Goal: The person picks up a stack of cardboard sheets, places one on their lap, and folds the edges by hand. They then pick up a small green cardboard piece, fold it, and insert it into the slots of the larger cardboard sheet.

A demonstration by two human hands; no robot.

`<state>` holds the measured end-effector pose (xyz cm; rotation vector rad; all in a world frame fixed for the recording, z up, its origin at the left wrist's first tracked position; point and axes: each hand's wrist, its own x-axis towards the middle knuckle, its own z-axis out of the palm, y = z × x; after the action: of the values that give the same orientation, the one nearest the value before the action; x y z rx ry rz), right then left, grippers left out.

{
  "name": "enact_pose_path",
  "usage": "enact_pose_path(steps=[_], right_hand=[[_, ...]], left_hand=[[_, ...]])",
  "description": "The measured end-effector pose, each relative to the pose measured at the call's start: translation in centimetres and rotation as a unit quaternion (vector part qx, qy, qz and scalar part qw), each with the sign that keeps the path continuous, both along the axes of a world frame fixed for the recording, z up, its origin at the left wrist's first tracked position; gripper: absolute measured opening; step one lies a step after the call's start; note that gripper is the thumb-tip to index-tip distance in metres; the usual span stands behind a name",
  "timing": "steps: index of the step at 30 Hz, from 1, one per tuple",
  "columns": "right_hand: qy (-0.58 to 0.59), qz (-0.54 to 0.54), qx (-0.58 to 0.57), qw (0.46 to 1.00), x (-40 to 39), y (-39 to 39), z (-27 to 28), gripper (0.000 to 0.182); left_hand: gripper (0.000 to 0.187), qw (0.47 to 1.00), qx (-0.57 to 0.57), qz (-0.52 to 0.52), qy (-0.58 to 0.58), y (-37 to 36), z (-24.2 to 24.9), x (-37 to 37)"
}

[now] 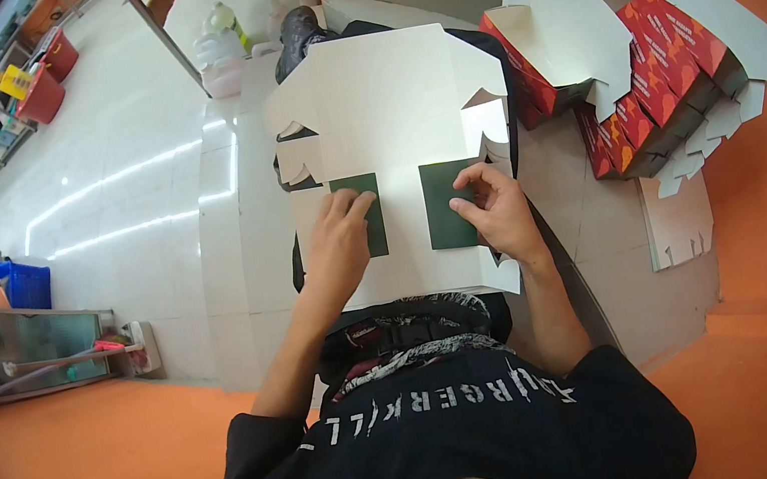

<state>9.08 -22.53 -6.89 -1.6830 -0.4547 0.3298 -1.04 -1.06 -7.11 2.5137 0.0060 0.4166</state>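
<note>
A flat cardboard box blank (379,88), white on its upper face, lies across my lap with notched tabs along its sides. Two of its side flaps are folded inward and show dark green outer faces: a left flap (377,235) and a right flap (445,224). My left hand (339,237) rests over the left flap, fingers loosely bent and tips on the green face. Over the outer edge of the right flap is my right hand (501,215), thumb and forefinger curved with a gap between them.
Red printed boxes (663,61) with raised white lids stand in a row at the right, near an orange wall. Flat white blanks (679,215) lie beneath them. On the left are a blue crate (6,284), a glass panel and red tubs (43,95). Plastic bottles (220,38) stand ahead.
</note>
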Motion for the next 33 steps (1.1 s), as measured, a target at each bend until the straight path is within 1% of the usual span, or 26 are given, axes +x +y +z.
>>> enact_pose_path(steps=[2,3,5,6,8,9,10,12,14,15,16,17,18,19,20,21,22,23,24,25,26,28,32,33], right_hand=[[0.027,0.006,0.013,1.0,0.1,0.1,0.1,0.018],[0.047,0.012,0.026,0.998,0.1,0.0,0.2,0.018],[0.086,0.024,0.051,0.995,0.2,-0.2,0.5,0.019],[0.081,0.032,0.063,0.994,0.3,-0.3,0.6,0.019],[0.07,0.049,0.086,0.993,0.6,-0.6,0.7,0.02],[0.074,0.057,0.095,0.991,0.5,-0.3,1.2,0.021],[0.077,0.064,0.103,0.99,0.5,0.1,2.0,0.021],[0.079,0.067,0.105,0.989,0.9,0.3,2.4,0.02],[0.078,0.064,0.093,0.991,1.8,0.6,1.9,0.019],[0.141,0.023,0.17,0.975,1.9,1.0,1.9,0.025],[0.094,-0.005,0.213,0.973,1.8,0.8,2.2,0.03],[0.047,-0.033,0.254,0.966,1.3,0.4,2.8,0.034],[0.001,-0.06,0.295,0.954,0.8,0.1,3.1,0.04],[-0.098,-0.046,0.273,0.956,0.0,-0.1,3.1,0.048],[-0.122,-0.033,0.273,0.954,-1.4,-0.5,2.9,0.045],[-0.231,-0.023,0.201,0.952,-2.1,0.0,3.5,0.043],[-0.337,-0.013,0.123,0.933,-2.6,0.7,4.8,0.044],[-0.405,-0.019,0.085,0.91,-3.0,1.3,6.0,0.046],[-0.461,-0.037,0.059,0.885,-2.9,1.9,6.2,0.04],[-0.491,-0.048,0.041,0.869,-2.4,2.2,6.1,0.037],[-0.52,-0.058,0.024,0.852,-1.9,2.4,5.9,0.034],[-0.527,-0.039,0.019,0.849,-1.3,2.3,6.6,0.032],[-0.501,-0.037,0.026,0.864,-1.4,2.2,7.9,0.032],[-0.52,-0.042,0.012,0.853,-1.2,2.2,7.9,0.033]], left_hand=[[0.023,1.0,0.014,-0.012,0.021,-0.1,-1.4,0.2],[0.016,0.999,0.026,-0.006,-0.025,-0.2,-1.2,0.3],[0.015,0.996,-0.088,0.018,0.014,-0.2,-0.5,0.2],[0.015,0.989,-0.143,0.03,0.034,-0.3,0.1,0.3],[0.02,0.96,-0.277,0.003,0.046,-1.3,1.0,0.8],[0.023,0.938,-0.343,-0.011,0.052,-2.0,1.5,1.1],[0.025,0.871,-0.483,-0.034,0.081,-2.8,2.7,1.5],[0.023,0.89,-0.452,-0.042,0.055,-3.1,3.0,2.7],[0.022,0.863,-0.502,-0.031,0.045,-2.7,4.1,3.7],[0.022,0.856,-0.517,-0.02,0.012,-2.6,4.4,3.9],[0.022,0.846,-0.532,-0.008,-0.022,-2.4,5.0,4.1],[0.02,0.853,-0.52,0.0,-0.046,-1.8,5.8,4.2],[0.017,0.846,-0.528,0.003,-0.071,-1.2,6.6,4.3],[0.015,0.826,-0.556,0.003,-0.094,-1.1,7.8,4.4],[0.014,0.805,-0.582,0.002,-0.116,-1.0,8.8,4.4],[0.014,0.793,-0.596,-0.007,-0.123,-0.8,9.3,4.5],[0.014,0.786,-0.605,-0.008,-0.131,-0.9,9.6,4.5],[0.015,0.777,-0.614,-0.008,-0.137,-1.1,9.8,4.4],[0.015,0.768,-0.624,-0.009,-0.144,-1.3,10.0,4.2],[0.017,0.763,-0.629,-0.04,-0.145,-1.6,10.3,3.8],[0.017,0.763,-0.628,-0.049,-0.145,-1.6,10.3,3.6],[0.018,0.764,-0.626,-0.063,-0.146,-1.5,10.3,3.1],[0.018,0.733,-0.656,-0.097,-0.153,-1.4,11.0,3.2],[0.018,0.727,-0.661,-0.102,-0.157,-1.8,10.9,3.2]])
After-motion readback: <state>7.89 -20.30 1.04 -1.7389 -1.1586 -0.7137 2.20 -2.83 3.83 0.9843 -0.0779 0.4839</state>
